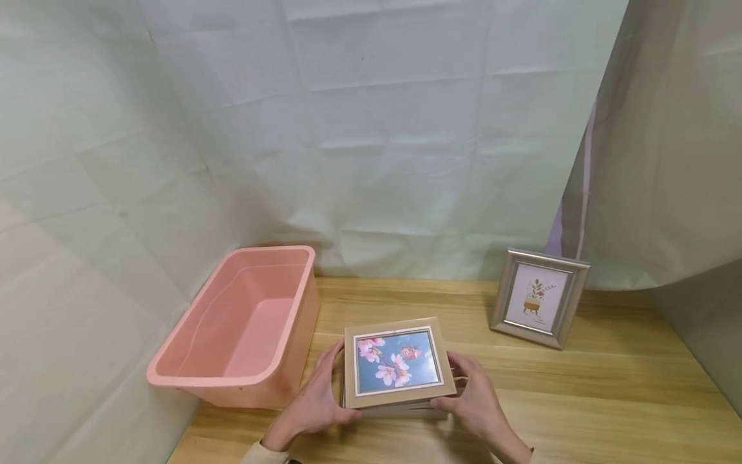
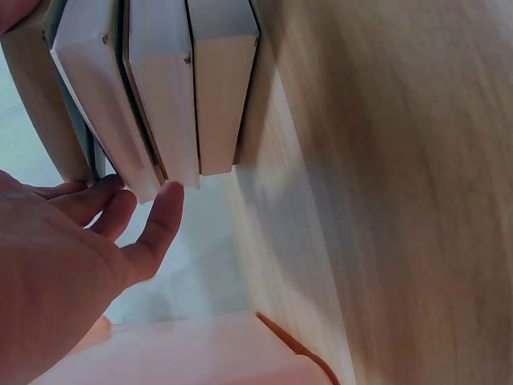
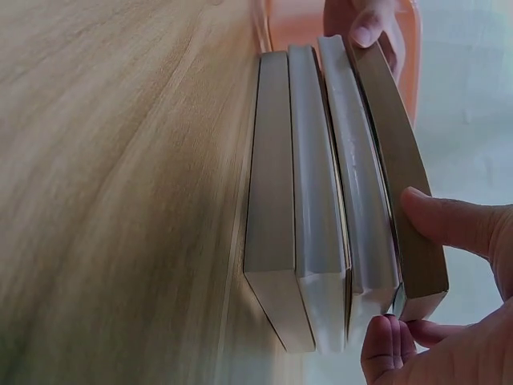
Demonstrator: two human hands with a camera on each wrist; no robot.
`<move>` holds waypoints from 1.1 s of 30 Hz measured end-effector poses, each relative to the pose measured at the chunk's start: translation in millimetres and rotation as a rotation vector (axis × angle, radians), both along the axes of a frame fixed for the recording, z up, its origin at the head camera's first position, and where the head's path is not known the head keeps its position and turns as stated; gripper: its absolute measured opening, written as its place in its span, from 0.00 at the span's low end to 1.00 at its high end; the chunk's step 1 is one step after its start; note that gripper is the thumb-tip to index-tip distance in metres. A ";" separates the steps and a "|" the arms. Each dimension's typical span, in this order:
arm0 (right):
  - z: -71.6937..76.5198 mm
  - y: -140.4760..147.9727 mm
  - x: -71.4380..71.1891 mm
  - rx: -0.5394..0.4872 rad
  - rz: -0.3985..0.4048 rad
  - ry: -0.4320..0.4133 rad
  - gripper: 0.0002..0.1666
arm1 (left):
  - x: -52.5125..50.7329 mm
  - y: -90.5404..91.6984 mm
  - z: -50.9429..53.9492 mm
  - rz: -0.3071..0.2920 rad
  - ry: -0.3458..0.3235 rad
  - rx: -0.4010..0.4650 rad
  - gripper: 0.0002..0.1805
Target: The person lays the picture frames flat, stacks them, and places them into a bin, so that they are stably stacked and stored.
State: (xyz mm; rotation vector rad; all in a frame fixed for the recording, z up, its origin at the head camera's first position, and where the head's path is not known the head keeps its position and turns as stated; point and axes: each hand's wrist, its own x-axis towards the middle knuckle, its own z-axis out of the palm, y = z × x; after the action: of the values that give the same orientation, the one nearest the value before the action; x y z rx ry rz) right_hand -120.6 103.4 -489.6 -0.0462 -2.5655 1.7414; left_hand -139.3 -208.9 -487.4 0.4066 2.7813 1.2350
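A tan picture frame with pink blossoms on blue (image 1: 400,398) tops a stack of several frames, lying flat and slightly turned over the others. At its left side, my left hand (image 1: 315,403) holds it, thumb at the near corner; the left wrist view shows the fingers (image 2: 164,216) bent against the ends of the stacked frames (image 2: 164,104). My right hand (image 1: 478,403) grips the right side. In the right wrist view its thumb (image 3: 449,220) presses the top frame's near edge (image 3: 405,176), other fingers curled at the end; the lower frames (image 3: 272,176) are beneath.
A pink plastic tub (image 1: 298,328) stands on the left of the wooden table (image 1: 626,386). At the back right, a silver frame with a plant picture (image 1: 570,306) stands upright, leaning back. Pale cloth (image 1: 394,161) hangs behind and at both sides.
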 end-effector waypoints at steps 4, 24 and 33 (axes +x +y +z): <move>-1.4 -0.3 -0.2 -0.012 0.010 -0.012 0.55 | 0.6 0.4 0.1 0.001 -0.018 0.014 0.78; -4.4 2.0 -2.5 -0.013 0.037 0.014 0.57 | -1.5 2.9 -4.2 0.001 -0.054 0.061 0.80; -6.6 0.8 -1.9 -0.030 0.029 0.007 0.55 | -2.1 -0.9 -7.4 -0.011 -0.129 0.245 0.74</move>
State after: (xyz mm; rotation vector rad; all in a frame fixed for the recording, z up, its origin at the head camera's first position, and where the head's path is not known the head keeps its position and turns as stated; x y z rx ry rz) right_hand -122.5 104.2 -496.2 -0.0044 -2.5481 1.7864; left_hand -141.4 -209.9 -494.8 0.3429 2.5266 1.5463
